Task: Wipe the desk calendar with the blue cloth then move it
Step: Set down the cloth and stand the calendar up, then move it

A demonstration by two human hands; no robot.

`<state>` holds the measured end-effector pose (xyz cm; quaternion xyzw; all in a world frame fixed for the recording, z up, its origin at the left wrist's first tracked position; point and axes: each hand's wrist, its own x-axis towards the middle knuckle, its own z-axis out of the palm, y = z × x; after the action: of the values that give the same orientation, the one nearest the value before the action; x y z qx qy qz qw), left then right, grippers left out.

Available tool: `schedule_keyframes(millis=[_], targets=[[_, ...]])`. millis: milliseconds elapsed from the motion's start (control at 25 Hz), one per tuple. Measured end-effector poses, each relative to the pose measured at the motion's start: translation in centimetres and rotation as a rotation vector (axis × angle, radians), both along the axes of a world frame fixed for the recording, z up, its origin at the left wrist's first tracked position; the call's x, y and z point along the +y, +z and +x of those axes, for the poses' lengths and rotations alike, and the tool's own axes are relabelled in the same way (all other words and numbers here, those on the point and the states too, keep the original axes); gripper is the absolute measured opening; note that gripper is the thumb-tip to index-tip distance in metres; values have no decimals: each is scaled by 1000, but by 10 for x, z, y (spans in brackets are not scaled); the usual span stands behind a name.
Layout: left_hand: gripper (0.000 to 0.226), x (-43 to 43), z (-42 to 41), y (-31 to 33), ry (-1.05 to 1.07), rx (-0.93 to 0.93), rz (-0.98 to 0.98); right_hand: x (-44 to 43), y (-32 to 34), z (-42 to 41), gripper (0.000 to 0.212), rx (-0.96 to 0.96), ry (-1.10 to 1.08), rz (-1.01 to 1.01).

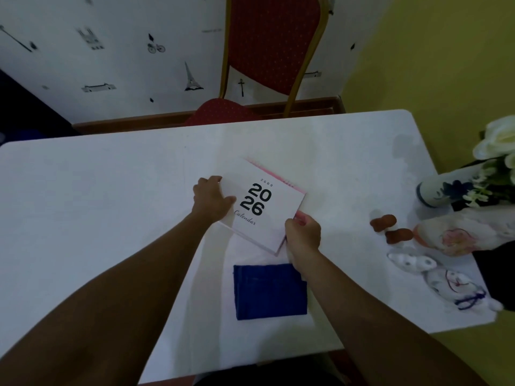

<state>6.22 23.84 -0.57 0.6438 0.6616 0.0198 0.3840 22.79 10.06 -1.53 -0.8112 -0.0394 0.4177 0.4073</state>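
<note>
White desk calendar — spiral edge far-right | both hands gripping | blue cloth near.

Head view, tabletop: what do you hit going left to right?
Left hand → desk calendar → right hand → brown pieces → white stuffed toy → vase with white flowers. Blue cloth left out: it lies nearer, spanning the calendar and right hand.
</note>
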Motion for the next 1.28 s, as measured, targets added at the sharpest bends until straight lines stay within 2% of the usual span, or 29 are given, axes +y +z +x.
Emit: schedule_keyframes(millis=[120,320,440,520,720,960,1080,1160,1280], targets=[[73,-5,-2,7,62,-134,-45,1,9,2,31,66,-30,57],[66,-9,2,30,83,-289,44,6,43,5,43,-47,-52,240],[33,-12,0,41,29,-353,110,7,62,12,51,-178,31,393],[30,-18,-2,42,-27,-375,154,7,68,18,55,-285,139,432],[37,-32,-11,20,-120,-389,88,-5,50,28,67,-389,327,339],[47,-43,-21,3,-212,-393,40,-23,19,34,75,-348,409,320],[55,-41,-24,3,-276,-364,16,-27,7,47,66,-329,497,232],[55,-40,-29,3,-348,-300,-13,-31,-1,60,56,-353,605,144],[55,-34,-35,-2,-452,-163,-19,-38,-15,83,67,-443,875,70]])
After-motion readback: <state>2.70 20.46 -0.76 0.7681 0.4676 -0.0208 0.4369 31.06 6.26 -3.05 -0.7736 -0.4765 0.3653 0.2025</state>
